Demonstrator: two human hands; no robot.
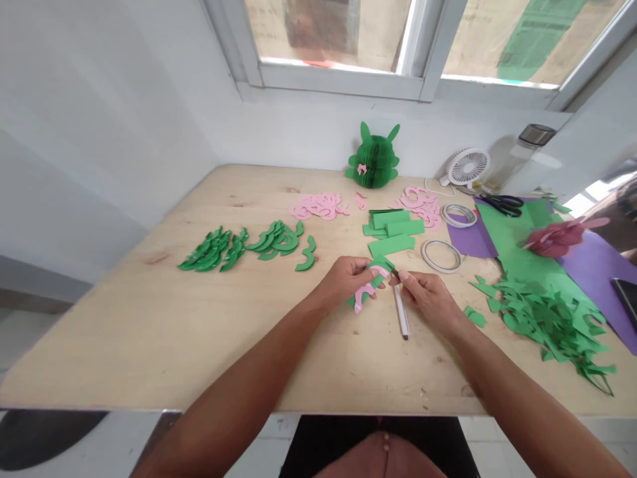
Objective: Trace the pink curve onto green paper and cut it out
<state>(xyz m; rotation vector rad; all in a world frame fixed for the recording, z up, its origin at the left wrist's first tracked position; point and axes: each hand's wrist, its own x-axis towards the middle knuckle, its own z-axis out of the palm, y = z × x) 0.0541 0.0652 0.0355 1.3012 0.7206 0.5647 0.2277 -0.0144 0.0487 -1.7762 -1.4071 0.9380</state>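
My left hand (346, 279) pinches a curved pink paper cutout (367, 287) laid against a green paper piece (379, 264), a little above the wooden table (164, 325). My right hand (428, 297) is closed on the right end of the same paper pieces, fingertips touching them. A white pen (401, 313) lies on the table just under my right hand. Behind my hands lie several folded green paper strips (392, 232).
Green curved cutouts (239, 245) lie in a row at left, pink cutouts (318, 206) behind. A green paper figure (373, 156) stands at the wall. Two tape rolls (440, 255), scissors (501, 202), a small fan (466, 167), a bottle (522, 154), green scraps (547, 318) and purple sheets (597, 272) fill the right side.
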